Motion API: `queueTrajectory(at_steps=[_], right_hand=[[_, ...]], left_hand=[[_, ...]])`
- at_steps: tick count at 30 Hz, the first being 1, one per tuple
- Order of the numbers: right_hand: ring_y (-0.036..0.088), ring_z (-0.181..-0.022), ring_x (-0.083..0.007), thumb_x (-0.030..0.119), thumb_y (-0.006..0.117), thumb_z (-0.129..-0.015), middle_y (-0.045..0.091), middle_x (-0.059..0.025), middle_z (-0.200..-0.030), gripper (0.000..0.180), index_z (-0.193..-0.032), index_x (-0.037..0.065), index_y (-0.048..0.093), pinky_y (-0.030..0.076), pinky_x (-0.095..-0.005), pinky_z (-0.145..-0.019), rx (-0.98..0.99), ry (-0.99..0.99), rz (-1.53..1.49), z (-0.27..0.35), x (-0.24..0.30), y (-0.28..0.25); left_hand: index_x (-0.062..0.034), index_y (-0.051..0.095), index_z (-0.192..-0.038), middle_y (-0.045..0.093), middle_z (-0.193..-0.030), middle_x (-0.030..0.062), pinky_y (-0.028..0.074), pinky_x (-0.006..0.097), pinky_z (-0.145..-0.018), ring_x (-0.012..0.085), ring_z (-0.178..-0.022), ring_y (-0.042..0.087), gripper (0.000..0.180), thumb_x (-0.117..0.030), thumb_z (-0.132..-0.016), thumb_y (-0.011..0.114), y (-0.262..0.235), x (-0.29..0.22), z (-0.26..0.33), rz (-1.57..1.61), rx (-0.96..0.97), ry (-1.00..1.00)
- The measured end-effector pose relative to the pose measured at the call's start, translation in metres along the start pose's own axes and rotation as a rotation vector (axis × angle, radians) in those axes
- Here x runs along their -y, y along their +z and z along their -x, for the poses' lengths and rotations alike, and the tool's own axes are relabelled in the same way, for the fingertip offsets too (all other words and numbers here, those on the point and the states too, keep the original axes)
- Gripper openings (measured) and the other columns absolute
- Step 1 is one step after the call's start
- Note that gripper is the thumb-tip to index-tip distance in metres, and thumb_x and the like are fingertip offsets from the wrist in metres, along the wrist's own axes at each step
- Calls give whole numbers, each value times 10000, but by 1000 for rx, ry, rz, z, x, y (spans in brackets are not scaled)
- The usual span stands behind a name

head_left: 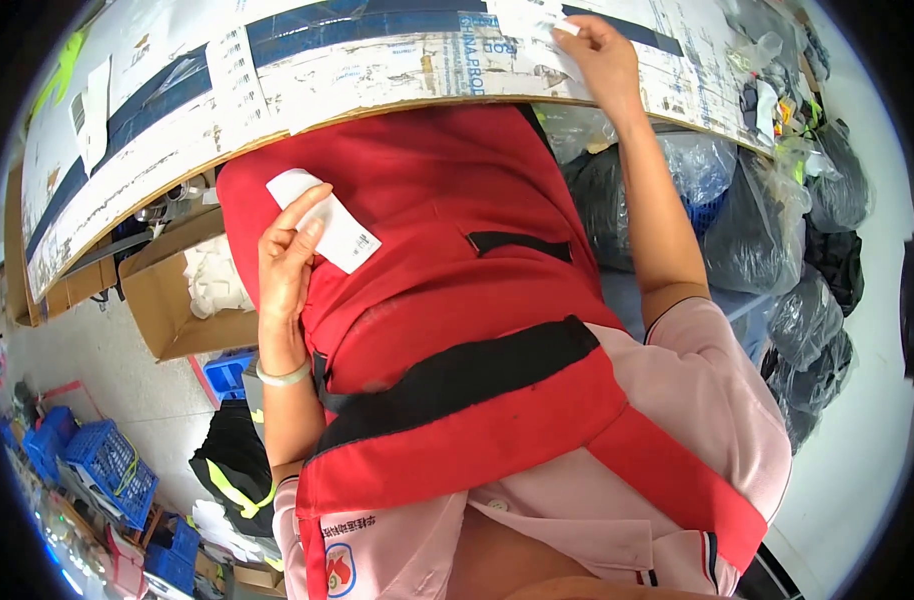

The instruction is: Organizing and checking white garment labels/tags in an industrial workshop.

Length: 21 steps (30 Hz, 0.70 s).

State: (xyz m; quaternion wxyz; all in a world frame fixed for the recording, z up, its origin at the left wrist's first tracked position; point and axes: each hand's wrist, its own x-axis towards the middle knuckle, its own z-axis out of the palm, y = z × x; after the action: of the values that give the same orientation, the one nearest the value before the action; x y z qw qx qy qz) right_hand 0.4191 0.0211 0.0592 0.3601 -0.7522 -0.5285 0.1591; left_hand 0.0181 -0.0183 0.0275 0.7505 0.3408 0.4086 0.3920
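My left hand [295,245] is closed over my lap, pinching a small white printed label [342,235] between thumb and fingers. Beneath it lies the red apron [427,190] that I wear. At the far side my right hand [605,62] reaches onto the worktable [377,85], thumb and fingertips pinched at the edge of a white paper slip [537,40]. More white paper shows under and beside that slip, and I cannot tell how many pieces there are. The tabletop is covered in worn white printed sheeting with dark blue tape.
White label strips [239,85] lie across the tabletop, with another strip [95,115] farther left. Below the table's left side stands an open cardboard box [182,300] with white material inside. Blue plastic crates [107,465] sit on the floor. Filled black plastic bags [747,235] crowd the right side.
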Motion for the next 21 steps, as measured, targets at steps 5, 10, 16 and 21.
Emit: queueTrajectory(at_steps=[5,10,16,21], right_hand=[[587,-787,-121,196,675,-850,647,-30,-855,261,-1063,52,631,470,-260,-727,-267,-414,145,9,6,24],[585,-736,-154,151,636,-858,634,-47,-809,120,-884,33,644,466,-274,-687,495,-501,-194,79,89,89],[552,-717,-102,209,682,-838,629,-40,-792,188,-914,38,659,448,-252,-668,720,-214,-333,82,106,97],[539,-639,-79,265,676,-848,634,-18,-758,255,-933,25,674,444,-242,-628,1141,-148,-286,92,116,110]], left_hand=[[-26,645,-1146,672,-888,19,457,169,-595,25,-684,576,320,-6,-829,680,3,3,2,-210,7,-72],[-40,688,-1055,676,-862,13,443,177,-532,27,-599,532,208,-51,-848,675,12,2,-5,-172,-31,27],[-34,686,-1051,676,-847,17,444,175,-530,35,-616,549,196,-70,-859,671,-4,11,-5,-169,-148,8],[-18,683,-1040,669,-831,28,445,177,-540,56,-648,570,178,-68,-872,656,2,3,-6,-123,-175,6]])
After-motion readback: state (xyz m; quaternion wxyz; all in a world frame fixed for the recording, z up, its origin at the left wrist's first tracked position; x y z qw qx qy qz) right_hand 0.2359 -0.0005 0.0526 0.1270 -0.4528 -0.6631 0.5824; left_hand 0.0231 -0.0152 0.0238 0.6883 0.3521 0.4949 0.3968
